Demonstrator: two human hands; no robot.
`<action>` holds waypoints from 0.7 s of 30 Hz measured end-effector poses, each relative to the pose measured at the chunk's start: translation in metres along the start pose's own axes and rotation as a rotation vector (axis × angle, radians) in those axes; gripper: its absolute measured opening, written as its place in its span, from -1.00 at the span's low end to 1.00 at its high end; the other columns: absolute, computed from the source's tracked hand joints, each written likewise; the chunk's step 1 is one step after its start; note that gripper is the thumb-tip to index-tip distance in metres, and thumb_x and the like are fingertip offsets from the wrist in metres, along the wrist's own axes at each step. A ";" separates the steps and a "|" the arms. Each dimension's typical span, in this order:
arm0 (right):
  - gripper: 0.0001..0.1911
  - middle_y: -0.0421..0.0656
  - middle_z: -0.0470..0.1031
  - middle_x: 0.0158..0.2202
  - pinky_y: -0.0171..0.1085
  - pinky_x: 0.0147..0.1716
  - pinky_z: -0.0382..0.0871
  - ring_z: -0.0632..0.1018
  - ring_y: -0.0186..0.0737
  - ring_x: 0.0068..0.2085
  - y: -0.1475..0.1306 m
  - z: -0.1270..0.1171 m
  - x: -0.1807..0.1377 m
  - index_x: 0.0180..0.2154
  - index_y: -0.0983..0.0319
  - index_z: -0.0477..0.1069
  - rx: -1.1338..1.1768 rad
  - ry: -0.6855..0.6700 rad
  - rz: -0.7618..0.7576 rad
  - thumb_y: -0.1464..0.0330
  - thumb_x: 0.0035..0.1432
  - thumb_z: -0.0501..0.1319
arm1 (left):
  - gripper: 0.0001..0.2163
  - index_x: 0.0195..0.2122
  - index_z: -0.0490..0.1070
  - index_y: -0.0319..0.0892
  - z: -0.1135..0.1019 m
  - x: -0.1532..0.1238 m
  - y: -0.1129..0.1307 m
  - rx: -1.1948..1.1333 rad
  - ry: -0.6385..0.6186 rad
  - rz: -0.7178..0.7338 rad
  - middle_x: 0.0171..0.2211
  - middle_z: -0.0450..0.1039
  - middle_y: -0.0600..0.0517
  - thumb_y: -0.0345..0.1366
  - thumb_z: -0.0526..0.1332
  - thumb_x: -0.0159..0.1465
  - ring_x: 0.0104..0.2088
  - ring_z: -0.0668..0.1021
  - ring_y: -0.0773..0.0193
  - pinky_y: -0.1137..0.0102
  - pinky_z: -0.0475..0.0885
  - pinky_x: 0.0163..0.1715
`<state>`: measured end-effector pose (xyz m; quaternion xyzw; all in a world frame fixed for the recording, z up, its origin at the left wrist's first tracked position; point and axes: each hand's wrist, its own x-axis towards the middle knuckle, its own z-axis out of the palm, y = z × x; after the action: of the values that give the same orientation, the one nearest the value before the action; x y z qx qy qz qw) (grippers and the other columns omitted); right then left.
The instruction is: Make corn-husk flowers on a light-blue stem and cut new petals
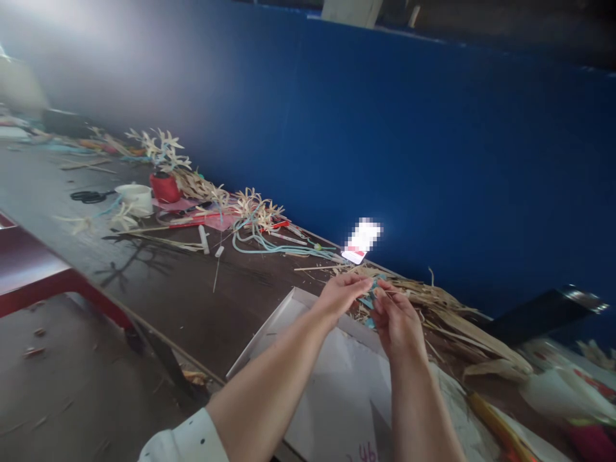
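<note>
My left hand [342, 292] and my right hand [397, 321] meet above the far edge of a white tray [289, 314], fingers pinched together. Between the fingertips sits a small light-blue piece [369, 301] with a thin straw-coloured stem. Both hands are closed on it. Right behind them lies a heap of dried straw-coloured husk strips [447, 308]. My left sleeve [183, 443], white with dark dots, shows at the bottom.
A long dark table [158, 269] runs along a blue wall [433, 141]. On it: straw flowers [255, 208], a red pot [165, 187], a white cup [136, 196], black scissors [89, 196], light-blue cords [269, 247], a lit phone [360, 240]. A red bench [43, 282] stands left.
</note>
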<state>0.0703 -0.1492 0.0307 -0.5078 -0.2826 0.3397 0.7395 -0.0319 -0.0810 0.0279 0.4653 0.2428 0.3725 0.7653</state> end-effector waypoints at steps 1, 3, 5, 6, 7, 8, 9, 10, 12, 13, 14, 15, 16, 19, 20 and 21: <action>-0.61 -0.35 0.22 -0.61 -0.46 -0.65 0.10 0.22 -0.47 -0.60 0.000 0.000 0.000 -0.25 0.20 0.44 -0.015 -0.001 -0.001 0.32 -0.21 0.41 | -0.67 -0.29 0.48 -0.24 0.000 0.001 -0.002 0.043 -0.002 0.011 -0.43 0.42 0.04 -0.10 0.32 0.01 -0.47 0.39 0.44 0.54 0.28 -0.49; -0.59 -0.34 0.23 -0.60 -0.44 -0.65 0.10 0.23 -0.46 -0.60 0.002 0.000 0.001 -0.24 0.20 0.43 -0.033 -0.004 -0.012 0.30 -0.22 0.41 | -0.67 -0.34 0.47 -0.26 -0.001 0.004 -0.008 0.110 0.009 0.015 -0.51 0.38 0.06 -0.08 0.32 0.01 -0.51 0.37 0.45 0.53 0.27 -0.50; -0.57 -0.34 0.25 -0.59 -0.44 -0.64 0.11 0.23 -0.45 -0.59 0.003 -0.002 0.002 -0.23 0.20 0.43 -0.031 -0.007 -0.024 0.29 -0.23 0.41 | -0.68 -0.39 0.45 -0.27 -0.001 0.008 -0.013 0.150 0.016 0.017 -0.55 0.35 0.09 -0.07 0.30 0.02 -0.56 0.34 0.47 0.53 0.26 -0.52; -0.57 -0.33 0.26 -0.58 -0.44 -0.64 0.11 0.23 -0.46 -0.59 0.004 -0.002 0.003 -0.23 0.20 0.43 -0.024 -0.010 -0.028 0.29 -0.23 0.42 | -0.69 -0.41 0.44 -0.27 -0.001 0.010 -0.015 0.163 0.017 0.019 -0.57 0.33 0.10 -0.08 0.29 0.04 -0.58 0.33 0.47 0.52 0.25 -0.52; -0.57 -0.33 0.27 -0.57 -0.44 -0.64 0.11 0.23 -0.46 -0.59 0.004 -0.003 0.003 -0.24 0.20 0.44 -0.020 -0.011 -0.029 0.28 -0.23 0.42 | -0.71 -0.42 0.43 -0.26 -0.002 0.011 -0.016 0.173 0.015 0.018 -0.58 0.32 0.11 -0.09 0.28 0.05 -0.59 0.32 0.47 0.52 0.25 -0.53; -0.58 -0.33 0.28 -0.57 -0.44 -0.64 0.10 0.23 -0.47 -0.59 0.005 -0.004 0.004 -0.24 0.20 0.44 -0.020 -0.014 -0.028 0.28 -0.23 0.42 | -0.73 -0.43 0.43 -0.26 -0.002 0.011 -0.015 0.190 0.014 0.007 -0.59 0.31 0.11 -0.10 0.27 0.07 -0.60 0.31 0.47 0.52 0.25 -0.54; -0.58 -0.33 0.28 -0.57 -0.43 -0.64 0.10 0.23 -0.47 -0.59 0.006 -0.005 0.004 -0.25 0.20 0.44 -0.024 -0.017 -0.027 0.27 -0.23 0.42 | -0.74 -0.43 0.44 -0.25 -0.003 0.011 -0.014 0.222 0.026 -0.004 -0.60 0.31 0.11 -0.11 0.25 0.09 -0.60 0.32 0.45 0.51 0.26 -0.53; -0.59 -0.32 0.28 -0.58 -0.43 -0.65 0.09 0.23 -0.46 -0.60 0.006 -0.005 0.005 -0.26 0.20 0.44 -0.031 -0.019 -0.030 0.26 -0.23 0.42 | -0.75 -0.42 0.45 -0.25 -0.003 0.010 -0.012 0.279 0.056 -0.001 -0.59 0.32 0.09 -0.12 0.24 0.10 -0.58 0.34 0.43 0.49 0.28 -0.52; -0.58 -0.32 0.28 -0.57 -0.42 -0.67 0.07 0.22 -0.46 -0.60 0.008 -0.006 0.006 -0.26 0.21 0.44 -0.043 -0.009 -0.049 0.25 -0.22 0.42 | -0.78 -0.36 0.50 -0.23 -0.004 0.006 -0.006 0.449 0.202 0.103 -0.48 0.41 0.02 -0.16 0.23 0.12 -0.47 0.43 0.34 0.45 0.34 -0.42; -0.57 -0.31 0.29 -0.57 -0.42 -0.67 0.06 0.22 -0.47 -0.61 0.009 -0.007 0.007 -0.25 0.22 0.44 -0.050 0.004 -0.063 0.24 -0.22 0.42 | -0.80 -0.30 0.51 -0.20 -0.004 0.002 -0.003 0.540 0.293 0.217 -0.36 0.45 -0.02 -0.21 0.23 0.13 -0.37 0.46 0.29 0.43 0.37 -0.34; -0.57 -0.31 0.29 -0.57 -0.43 -0.68 0.05 0.21 -0.48 -0.62 0.010 -0.008 0.007 -0.25 0.23 0.44 -0.063 0.026 -0.077 0.24 -0.22 0.42 | -0.79 -0.22 0.51 -0.17 -0.004 -0.001 -0.001 0.608 0.369 0.353 -0.24 0.46 -0.04 -0.26 0.21 0.15 -0.27 0.48 0.26 0.41 0.37 -0.24; -0.57 -0.31 0.30 -0.57 -0.43 -0.68 0.05 0.21 -0.49 -0.62 0.011 -0.009 0.008 -0.25 0.23 0.44 -0.085 0.055 -0.090 0.23 -0.22 0.42 | -0.77 -0.15 0.49 -0.14 -0.002 -0.004 0.000 0.653 0.388 0.477 -0.14 0.45 -0.05 -0.31 0.17 0.17 -0.19 0.47 0.25 0.41 0.36 -0.16; -0.57 -0.31 0.30 -0.57 -0.43 -0.68 0.06 0.21 -0.49 -0.63 0.011 -0.009 0.009 -0.25 0.23 0.44 -0.115 0.083 -0.103 0.22 -0.22 0.42 | -0.74 -0.10 0.47 -0.12 -0.001 -0.007 0.001 0.674 0.353 0.575 -0.08 0.43 -0.05 -0.34 0.13 0.20 -0.12 0.46 0.25 0.41 0.34 -0.10; -0.59 -0.32 0.33 -0.57 -0.42 -0.66 0.12 0.26 -0.47 -0.62 0.013 -0.012 0.010 -0.25 0.22 0.45 -0.225 0.126 -0.138 0.19 -0.19 0.40 | -0.68 -0.02 0.43 -0.11 0.005 -0.012 -0.002 0.701 0.149 0.653 -0.03 0.43 -0.04 -0.40 0.07 0.22 -0.05 0.45 0.26 0.42 0.32 -0.04; -0.58 -0.30 0.35 -0.55 -0.42 -0.65 0.14 0.28 -0.46 -0.61 0.014 -0.013 0.010 -0.24 0.21 0.45 -0.257 0.123 -0.145 0.18 -0.17 0.39 | -0.66 0.00 0.42 -0.11 0.007 -0.012 -0.004 0.708 0.100 0.621 -0.02 0.43 -0.05 -0.41 0.08 0.21 -0.06 0.46 0.25 0.42 0.33 -0.05; -0.57 -0.29 0.37 -0.53 -0.41 -0.65 0.16 0.30 -0.44 -0.60 0.014 -0.014 0.010 -0.23 0.21 0.45 -0.282 0.113 -0.147 0.16 -0.16 0.38 | -0.66 0.00 0.41 -0.11 0.008 -0.012 -0.006 0.714 0.064 0.576 -0.03 0.45 -0.05 -0.41 0.09 0.20 -0.07 0.48 0.23 0.42 0.35 -0.08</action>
<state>0.0840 -0.1454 0.0141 -0.6031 -0.3215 0.2125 0.6984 -0.0313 -0.0963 0.0258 0.7366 0.2400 0.4773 0.4147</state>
